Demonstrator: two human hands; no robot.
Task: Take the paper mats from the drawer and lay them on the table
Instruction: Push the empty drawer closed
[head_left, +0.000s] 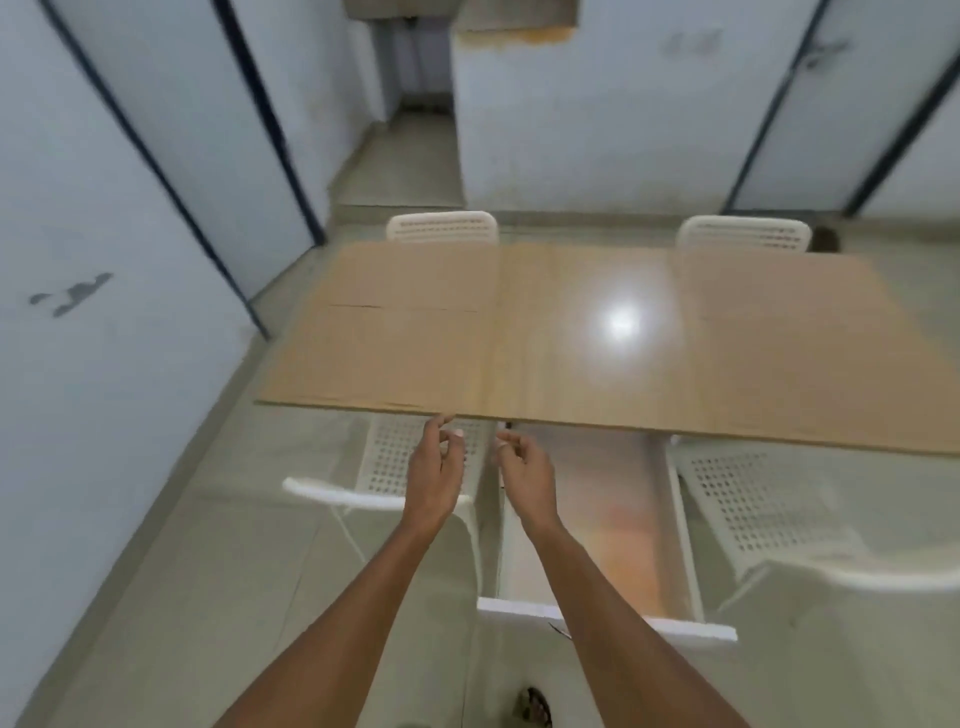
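Hovering by the table (597, 322) edge, left hand (434, 467) and right hand (524, 470) loosely curled, empty; drawer (613, 530) contents blurred.

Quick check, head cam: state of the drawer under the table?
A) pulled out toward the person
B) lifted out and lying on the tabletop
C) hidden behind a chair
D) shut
A: the white drawer sticks out from under the table near edge, its front panel nearest the camera, below the right hand.

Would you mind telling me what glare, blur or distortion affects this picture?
Head view: a bright ceiling-light glare washes out the middle of the table; the whole frame is softly motion-blurred, hands included; wide-angle distortion splays the wall's dark door frames outward.
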